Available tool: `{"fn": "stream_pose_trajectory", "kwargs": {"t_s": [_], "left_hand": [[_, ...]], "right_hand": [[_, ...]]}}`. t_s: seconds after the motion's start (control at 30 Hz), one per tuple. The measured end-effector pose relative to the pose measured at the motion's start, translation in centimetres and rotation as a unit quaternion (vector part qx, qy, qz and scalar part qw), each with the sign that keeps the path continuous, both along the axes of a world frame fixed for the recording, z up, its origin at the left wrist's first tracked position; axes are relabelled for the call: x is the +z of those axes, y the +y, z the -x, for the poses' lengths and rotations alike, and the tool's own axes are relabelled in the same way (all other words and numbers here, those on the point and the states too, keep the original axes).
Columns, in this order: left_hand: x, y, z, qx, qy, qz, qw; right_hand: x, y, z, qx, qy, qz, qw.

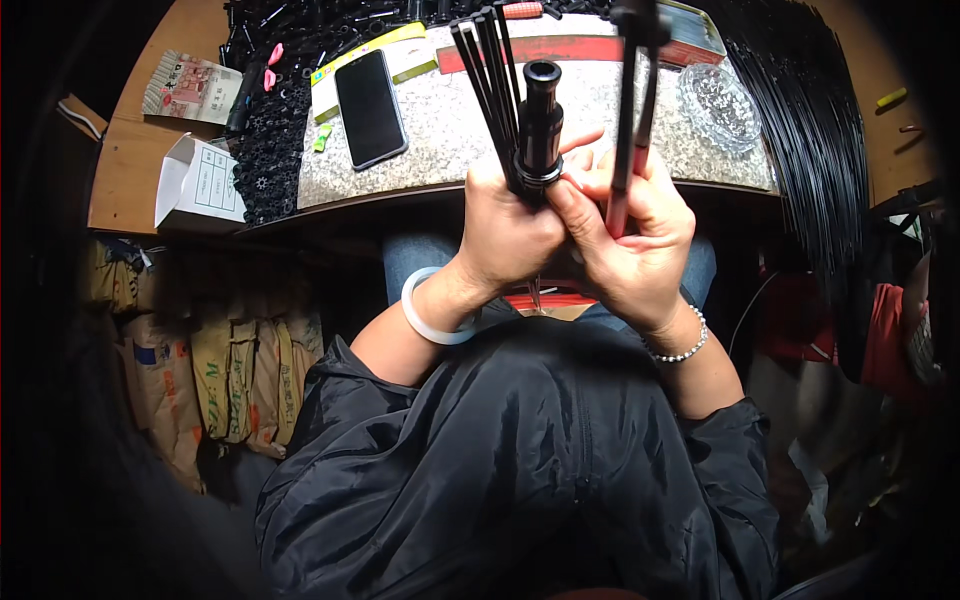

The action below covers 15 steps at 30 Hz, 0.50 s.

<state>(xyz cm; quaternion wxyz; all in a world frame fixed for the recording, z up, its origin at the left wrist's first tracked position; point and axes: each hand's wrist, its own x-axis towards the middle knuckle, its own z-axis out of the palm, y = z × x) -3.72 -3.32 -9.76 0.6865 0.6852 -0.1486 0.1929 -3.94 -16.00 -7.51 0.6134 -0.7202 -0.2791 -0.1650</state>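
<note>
My left hand (510, 235) is closed around a ringed black tube (541, 125) with a hollow top, held upright over the near edge of the table. Several thin black rods (482, 85) fan up beside the tube from the same grip; the assembly looks like part of an umbrella frame. Red-handled pliers (618, 205) stand upright in my closed right hand (640, 230), their dark upper part blurred. The right thumb and fingertips meet the left hand at the base of the tube. What lies inside the left fist is hidden.
A dark phone (371, 108), a yellow box (415, 62) and a glass dish (719, 108) lie on the speckled tabletop (450, 130). Small black parts (268, 170) crowd the left, beside an open white carton (205, 185). Long black rods (815, 150) hang over the right edge.
</note>
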Motion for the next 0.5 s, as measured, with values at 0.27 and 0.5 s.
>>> {"fn": "stream_pose_trajectory", "kwargs": {"t_s": [0.27,0.5], "left_hand": [[0.3,-0.3,-0.2,0.043,-0.017,0.009,0.999],[1.4,0.8,0.2,0.050,0.051,-0.002,0.997]], "right_hand": [[2.1,-2.4,-0.7,0.052,0.006,0.079,0.995],[2.9,-3.7,-0.7,0.052,0.028,0.109,0.992]]}}
